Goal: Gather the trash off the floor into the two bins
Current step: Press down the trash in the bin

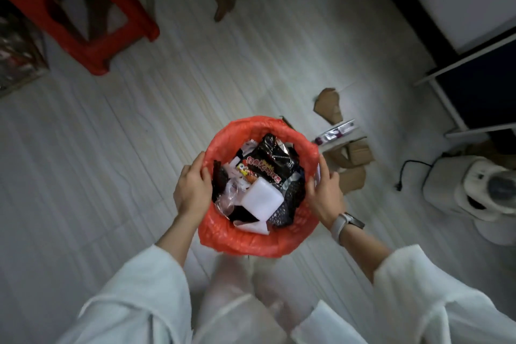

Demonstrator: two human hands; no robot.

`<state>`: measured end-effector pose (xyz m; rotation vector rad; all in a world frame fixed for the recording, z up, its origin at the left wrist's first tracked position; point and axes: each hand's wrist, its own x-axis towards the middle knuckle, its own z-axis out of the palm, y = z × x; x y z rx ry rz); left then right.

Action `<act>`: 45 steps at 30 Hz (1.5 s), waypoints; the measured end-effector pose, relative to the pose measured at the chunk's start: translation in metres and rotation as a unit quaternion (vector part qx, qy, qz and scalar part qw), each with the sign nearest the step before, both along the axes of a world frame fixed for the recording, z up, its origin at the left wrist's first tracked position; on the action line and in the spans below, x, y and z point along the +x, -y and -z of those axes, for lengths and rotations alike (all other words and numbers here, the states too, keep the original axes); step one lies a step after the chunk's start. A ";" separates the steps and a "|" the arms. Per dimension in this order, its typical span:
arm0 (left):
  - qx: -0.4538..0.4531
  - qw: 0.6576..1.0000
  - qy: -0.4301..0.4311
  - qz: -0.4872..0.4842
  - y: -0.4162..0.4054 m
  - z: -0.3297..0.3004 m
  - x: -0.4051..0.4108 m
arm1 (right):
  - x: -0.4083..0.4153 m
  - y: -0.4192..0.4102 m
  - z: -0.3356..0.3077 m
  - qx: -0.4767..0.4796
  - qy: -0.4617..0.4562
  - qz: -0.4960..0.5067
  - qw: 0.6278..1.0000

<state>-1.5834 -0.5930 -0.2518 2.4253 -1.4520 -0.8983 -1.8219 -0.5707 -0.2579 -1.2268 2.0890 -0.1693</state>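
Now we hold the bin [259, 243] with its red bag in the near middle of the floor [111, 162]. Our left hand [192, 190] grips the left rim, and our right hand [325, 195] grips the right rim. Wrappers [268, 165] and a white block [262, 200] fill it. Cardboard pieces [329, 105] and a silver packet [335, 131] lie on the floor just right of the bin. A red stool [92, 45] stands far left.

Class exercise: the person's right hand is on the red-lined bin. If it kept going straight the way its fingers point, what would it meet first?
The right hand points up-frame along the bin rim. Beyond it, probably the cardboard scraps on the floor come first, though depth is unclear.
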 end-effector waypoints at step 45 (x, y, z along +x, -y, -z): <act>-0.004 0.905 -0.095 0.416 0.685 -0.063 -0.386 | -0.312 0.516 -0.067 -0.076 -0.054 0.390 0.916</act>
